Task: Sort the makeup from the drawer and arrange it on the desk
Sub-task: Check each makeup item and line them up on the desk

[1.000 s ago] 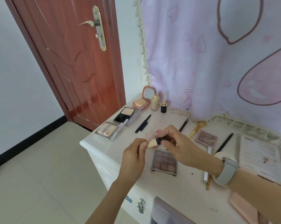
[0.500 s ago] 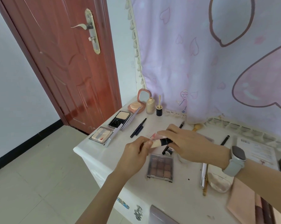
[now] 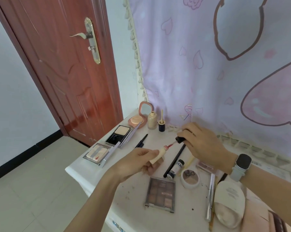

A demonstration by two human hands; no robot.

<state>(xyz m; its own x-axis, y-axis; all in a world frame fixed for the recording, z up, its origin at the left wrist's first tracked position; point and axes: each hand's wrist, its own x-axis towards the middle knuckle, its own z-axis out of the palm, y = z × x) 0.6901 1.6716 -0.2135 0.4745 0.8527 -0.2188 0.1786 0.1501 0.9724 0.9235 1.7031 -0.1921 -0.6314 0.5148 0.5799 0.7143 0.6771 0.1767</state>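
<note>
Now the left hand holds a small cream lip gloss tube with its fingers curled round the body, and the right hand pinches the black cap, whose red-tipped wand is just out of the tube's mouth. Both are held above the tabletop, between the two hands. To do this step well (I judge it is checking, then closing), the wand should go back straight along the tube, not at an angle, so no colour smears on the rim. Then turn the cap firmly. Below the right hand lie a black pencil and a round compact; below the left hand lies an eyeshadow palette.
</note>
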